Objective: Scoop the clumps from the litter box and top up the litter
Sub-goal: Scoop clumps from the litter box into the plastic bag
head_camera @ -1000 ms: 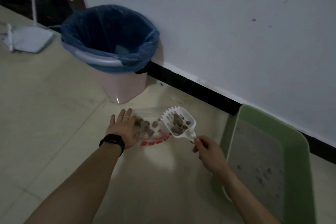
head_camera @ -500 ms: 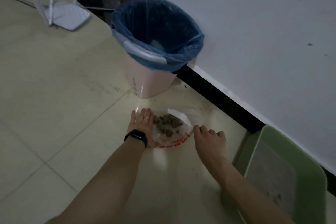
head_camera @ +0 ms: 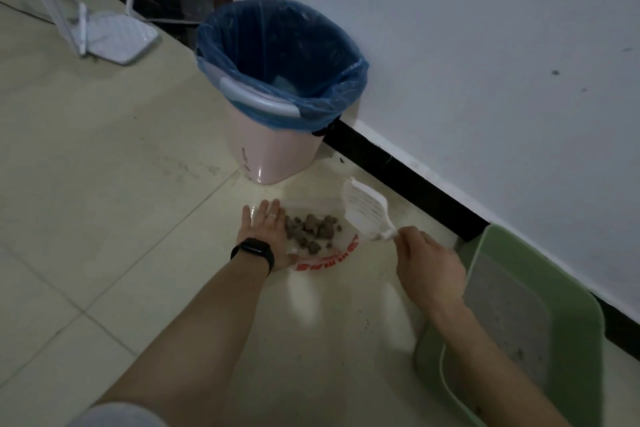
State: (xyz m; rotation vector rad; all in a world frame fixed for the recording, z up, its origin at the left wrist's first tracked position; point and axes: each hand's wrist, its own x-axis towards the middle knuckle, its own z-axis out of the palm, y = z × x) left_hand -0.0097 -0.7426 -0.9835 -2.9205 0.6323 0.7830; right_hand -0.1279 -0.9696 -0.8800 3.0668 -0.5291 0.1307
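Left hand (head_camera: 265, 236) lying flat, palm down, fingers straight, forearm reaching forward. Right hand (head_camera: 427, 265), off to its right, gripping scoop (head_camera: 363, 210) handle, knuckles facing up.

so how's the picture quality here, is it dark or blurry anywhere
Head view: dim and grainy overall; the right hand and scoop are slightly motion-blurred; soft glare patches sit on the floor near the bag; the clumps read clearly.
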